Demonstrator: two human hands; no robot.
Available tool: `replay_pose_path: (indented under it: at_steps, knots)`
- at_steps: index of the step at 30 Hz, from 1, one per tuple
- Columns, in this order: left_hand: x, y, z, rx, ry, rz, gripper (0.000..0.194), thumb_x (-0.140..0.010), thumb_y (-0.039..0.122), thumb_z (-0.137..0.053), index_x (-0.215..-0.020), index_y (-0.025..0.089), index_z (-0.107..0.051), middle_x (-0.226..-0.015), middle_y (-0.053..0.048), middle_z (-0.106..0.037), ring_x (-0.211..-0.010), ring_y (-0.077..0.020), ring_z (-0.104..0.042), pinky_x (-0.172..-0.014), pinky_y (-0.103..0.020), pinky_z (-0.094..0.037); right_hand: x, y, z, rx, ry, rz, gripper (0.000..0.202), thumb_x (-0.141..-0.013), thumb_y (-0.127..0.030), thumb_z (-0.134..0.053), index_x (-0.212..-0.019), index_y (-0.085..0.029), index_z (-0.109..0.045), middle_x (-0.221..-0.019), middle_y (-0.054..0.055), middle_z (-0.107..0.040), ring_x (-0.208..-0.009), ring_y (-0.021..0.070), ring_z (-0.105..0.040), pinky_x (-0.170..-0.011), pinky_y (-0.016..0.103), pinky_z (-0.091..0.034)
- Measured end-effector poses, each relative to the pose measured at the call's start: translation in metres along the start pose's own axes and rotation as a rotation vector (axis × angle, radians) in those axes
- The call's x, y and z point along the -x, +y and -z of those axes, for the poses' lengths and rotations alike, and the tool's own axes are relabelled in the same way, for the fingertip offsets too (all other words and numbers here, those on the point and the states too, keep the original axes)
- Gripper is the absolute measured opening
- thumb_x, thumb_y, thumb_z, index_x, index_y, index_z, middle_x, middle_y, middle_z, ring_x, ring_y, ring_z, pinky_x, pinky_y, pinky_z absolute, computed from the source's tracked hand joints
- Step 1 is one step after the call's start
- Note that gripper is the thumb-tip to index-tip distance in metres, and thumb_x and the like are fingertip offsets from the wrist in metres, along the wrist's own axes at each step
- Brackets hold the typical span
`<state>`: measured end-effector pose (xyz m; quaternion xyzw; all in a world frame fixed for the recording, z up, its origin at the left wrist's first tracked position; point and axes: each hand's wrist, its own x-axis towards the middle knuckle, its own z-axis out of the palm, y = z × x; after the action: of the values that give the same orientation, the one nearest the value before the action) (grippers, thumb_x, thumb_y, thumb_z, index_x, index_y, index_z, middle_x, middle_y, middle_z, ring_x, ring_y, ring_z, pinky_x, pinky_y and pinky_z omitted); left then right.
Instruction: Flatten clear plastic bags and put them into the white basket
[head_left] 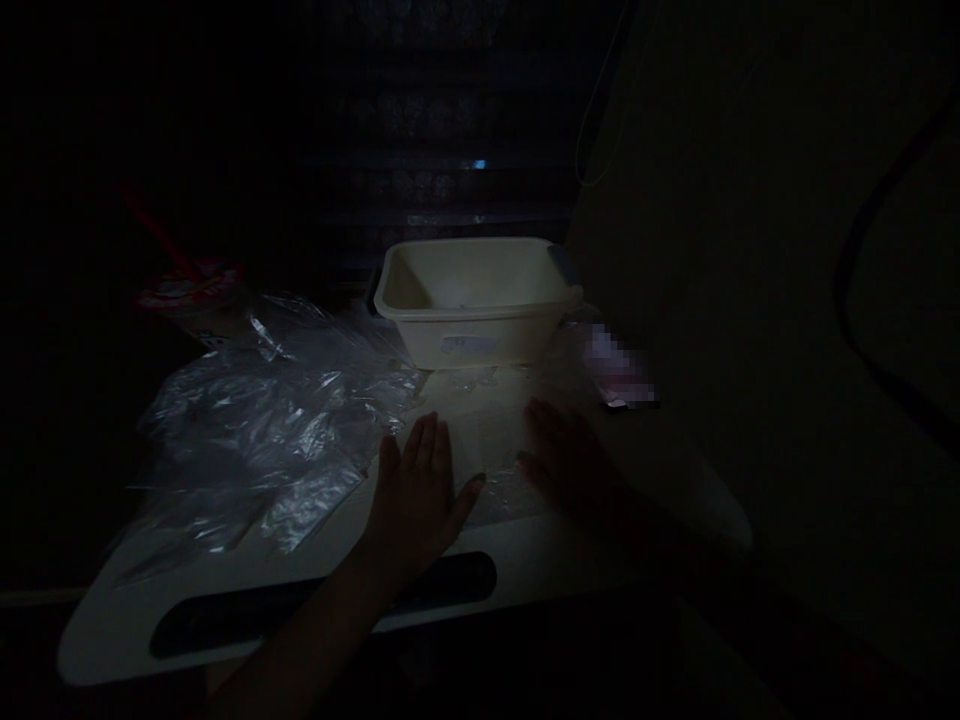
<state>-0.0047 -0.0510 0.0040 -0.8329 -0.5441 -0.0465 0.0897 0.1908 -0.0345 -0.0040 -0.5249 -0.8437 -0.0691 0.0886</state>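
Note:
The view is very dark. My left hand [417,490] lies with its fingers spread on the white table [112,620], at the left edge of a clear plastic sheet or bag [487,440]. At that sheet's right side is my right hand [559,455], fingers apart and in deep shadow; nothing shows in its grasp. A heap of crinkled clear plastic bags [262,420] spreads to the left of my left hand. Behind both hands stands a cream plastic bin [480,335] with a small label on its front.
A cup with a red lid [191,285] and red straw stands at the back left. Right of the bin lies a pinkish, pixelated item [619,370]. A long dark slot [240,615] runs along the table's front edge. A dark cable [840,280] hangs at the right.

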Motion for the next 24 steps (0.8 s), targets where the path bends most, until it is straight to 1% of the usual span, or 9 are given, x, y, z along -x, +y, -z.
replay_pose_path:
  at_steps: [5, 9, 10, 12, 13, 15, 17, 19, 24]
  knots:
    - [0.0, -0.001, -0.002, 0.015, 0.0, 0.008, 0.06, -0.08, 0.046, -0.027, -0.118, -0.001, -0.028, -0.126, -0.024, -0.029, -0.119, -0.0307, -0.019, -0.091, -0.052, -0.017, 0.0, 0.0, 0.001, -0.002, -0.013, -0.008, 0.051, -0.08, -0.038, -0.029, -0.118, -0.005, -0.037, -0.125, 0.016, -0.034, -0.115, 0.0245, -0.029, -0.091, 0.043, -0.023]
    - [0.0, 0.0, 0.006, 0.037, 0.016, 0.03, 0.054, -0.081, 0.038, -0.028, -0.119, 0.0, -0.03, -0.126, -0.023, -0.029, -0.118, -0.0311, -0.019, -0.091, -0.053, -0.017, 0.001, -0.001, 0.001, -0.016, -0.002, 0.0, 0.048, -0.08, -0.035, -0.028, -0.117, -0.006, -0.037, -0.125, 0.016, -0.034, -0.115, 0.0247, -0.028, -0.091, 0.045, -0.022]
    - [0.001, 0.002, 0.01, 0.052, 0.028, 0.001, 0.052, -0.081, 0.037, -0.03, -0.12, 0.001, -0.029, -0.127, -0.022, -0.028, -0.119, -0.0307, -0.018, -0.092, -0.053, -0.016, 0.001, 0.0, 0.0, -0.023, 0.003, 0.004, 0.047, -0.081, -0.035, -0.028, -0.117, -0.007, -0.038, -0.125, 0.015, -0.034, -0.115, 0.0244, -0.028, -0.091, 0.045, -0.022]
    - [0.005, 0.007, 0.017, 0.107, 0.049, -0.119, 0.047, -0.081, 0.032, -0.033, -0.121, 0.007, -0.031, -0.13, -0.016, -0.025, -0.12, -0.0284, -0.017, -0.094, -0.051, -0.018, 0.0, 0.002, -0.002, -0.049, 0.025, 0.003, 0.045, -0.082, -0.032, -0.025, -0.118, -0.008, -0.037, -0.125, 0.014, -0.035, -0.116, 0.0232, -0.028, -0.091, 0.044, -0.021]
    - [0.007, 0.011, 0.02, 0.146, 0.061, -0.192, 0.043, -0.081, 0.029, -0.034, -0.12, 0.01, -0.034, -0.13, -0.013, -0.027, -0.12, -0.0264, -0.018, -0.094, -0.048, -0.02, 0.0, 0.003, -0.004, -0.073, 0.042, -0.014, 0.044, -0.082, -0.031, -0.023, -0.119, -0.008, -0.035, -0.124, 0.014, -0.036, -0.115, 0.0221, -0.029, -0.091, 0.043, -0.022]
    - [0.011, 0.019, 0.021, 0.226, 0.107, -0.305, 0.035, -0.081, 0.022, -0.034, -0.113, 0.013, -0.042, -0.125, -0.01, -0.036, -0.119, -0.0221, -0.023, -0.094, -0.041, -0.027, -0.001, 0.008, -0.008, -0.143, 0.076, -0.08, 0.044, -0.084, -0.027, -0.019, -0.122, -0.009, -0.029, -0.122, 0.013, -0.039, -0.112, 0.0198, -0.034, -0.09, 0.04, -0.026]
    - [0.015, 0.027, 0.017, 0.266, 0.176, -0.346, 0.031, -0.08, 0.016, -0.036, -0.109, 0.011, -0.047, -0.118, -0.011, -0.045, -0.115, -0.0203, -0.03, -0.091, -0.036, -0.034, -0.002, 0.013, -0.012, -0.218, 0.104, -0.155, 0.044, -0.084, -0.026, -0.017, -0.125, -0.01, -0.024, -0.12, 0.011, -0.042, -0.107, 0.0185, -0.04, -0.085, 0.036, -0.032]
    - [0.016, 0.032, 0.013, 0.258, 0.206, -0.37, 0.03, -0.078, 0.012, -0.039, -0.106, 0.008, -0.048, -0.112, -0.012, -0.051, -0.111, -0.0208, -0.037, -0.088, -0.034, -0.039, -0.002, 0.017, -0.015, -0.276, 0.13, -0.183, 0.044, -0.084, -0.026, -0.016, -0.126, -0.014, -0.023, -0.118, 0.009, -0.045, -0.104, 0.0186, -0.043, -0.081, 0.035, -0.036]
    - [0.01, 0.039, 0.014, 0.208, 0.149, -0.432, 0.027, -0.076, 0.006, -0.04, -0.1, 0.007, -0.053, -0.103, -0.012, -0.057, -0.099, -0.0209, -0.049, -0.085, -0.033, -0.041, -0.003, 0.017, -0.015, -0.371, 0.166, -0.182, 0.043, -0.084, -0.027, -0.018, -0.125, -0.016, -0.026, -0.113, 0.008, -0.05, -0.101, 0.0198, -0.046, -0.08, 0.037, -0.037]
